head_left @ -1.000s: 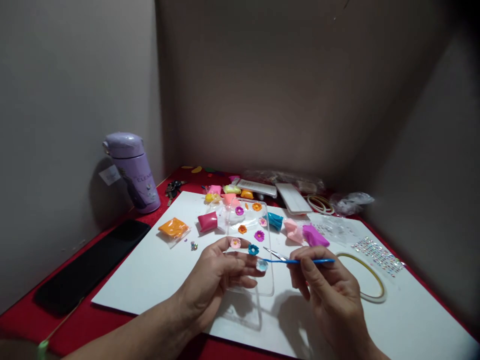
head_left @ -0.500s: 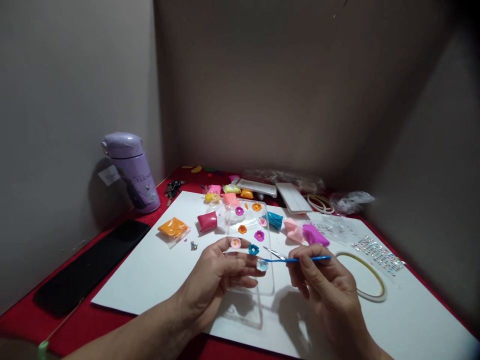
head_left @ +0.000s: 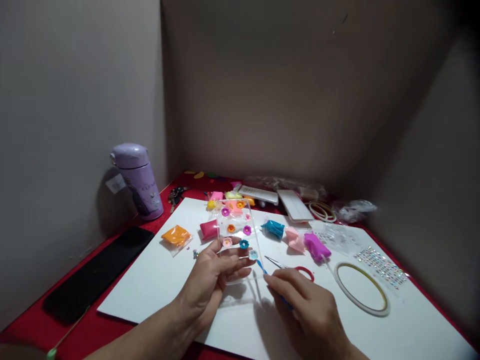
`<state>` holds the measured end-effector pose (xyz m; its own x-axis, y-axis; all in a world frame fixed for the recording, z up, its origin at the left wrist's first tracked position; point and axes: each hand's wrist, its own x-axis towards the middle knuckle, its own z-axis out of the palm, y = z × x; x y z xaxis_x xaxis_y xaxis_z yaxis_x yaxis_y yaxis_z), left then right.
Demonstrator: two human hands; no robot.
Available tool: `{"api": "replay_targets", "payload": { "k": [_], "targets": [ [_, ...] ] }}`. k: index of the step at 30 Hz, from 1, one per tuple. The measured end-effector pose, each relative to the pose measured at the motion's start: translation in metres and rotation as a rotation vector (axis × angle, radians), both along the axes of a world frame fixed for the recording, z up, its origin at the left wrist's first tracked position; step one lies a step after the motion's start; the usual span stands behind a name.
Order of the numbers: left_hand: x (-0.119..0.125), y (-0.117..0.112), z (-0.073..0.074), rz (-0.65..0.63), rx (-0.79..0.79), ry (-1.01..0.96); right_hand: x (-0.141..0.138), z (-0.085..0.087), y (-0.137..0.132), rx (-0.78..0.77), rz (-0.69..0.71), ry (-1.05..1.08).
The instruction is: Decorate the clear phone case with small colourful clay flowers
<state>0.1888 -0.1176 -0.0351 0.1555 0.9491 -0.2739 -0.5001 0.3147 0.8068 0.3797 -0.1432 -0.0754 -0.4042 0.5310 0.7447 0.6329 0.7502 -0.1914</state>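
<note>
Case (head_left: 237, 218), clear plastic, held tilted above white board (head_left: 150, 282) by left hand (head_left: 208, 275), which grips its lower left side with fingers behind the panel. Small flowers (head_left: 231, 228) in orange, purple, pink and teal sit on it. Right hand (head_left: 305, 305) pinches blue tool (head_left: 261, 267); tip lies just beside pale blue flower (head_left: 253, 255), contact cannot be told. Red-handled scissors (head_left: 276, 263) lie on board near right hand. Teal packet (head_left: 273, 229) farther back.
</note>
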Motion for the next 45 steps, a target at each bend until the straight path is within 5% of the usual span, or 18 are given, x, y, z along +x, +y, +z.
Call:
{"api": "replay_targets", "payload": {
  "k": [12, 20, 27, 39, 45],
  "targets": [
    [-0.004, 0.005, 0.005, 0.008, -0.048, -0.081, -0.001, -0.010, 0.007, -0.040, -0.155, -0.361],
    [-0.004, 0.005, 0.006, -0.057, -0.044, 0.065, 0.009, -0.004, 0.010, -0.051, -0.362, -0.235],
    [-0.010, -0.017, 0.009, -0.176, -0.134, 0.080, 0.019, 0.004, 0.013, 0.024, -0.524, -0.122],
    [-0.001, -0.025, -0.008, -0.210, -0.226, 0.040, 0.025, 0.006, 0.016, 0.070, -0.487, -0.022],
    [-0.007, -0.032, -0.004, -0.108, -0.248, 0.095, 0.022, 0.008, 0.011, -0.130, -0.308, 0.158]
  ]
}}
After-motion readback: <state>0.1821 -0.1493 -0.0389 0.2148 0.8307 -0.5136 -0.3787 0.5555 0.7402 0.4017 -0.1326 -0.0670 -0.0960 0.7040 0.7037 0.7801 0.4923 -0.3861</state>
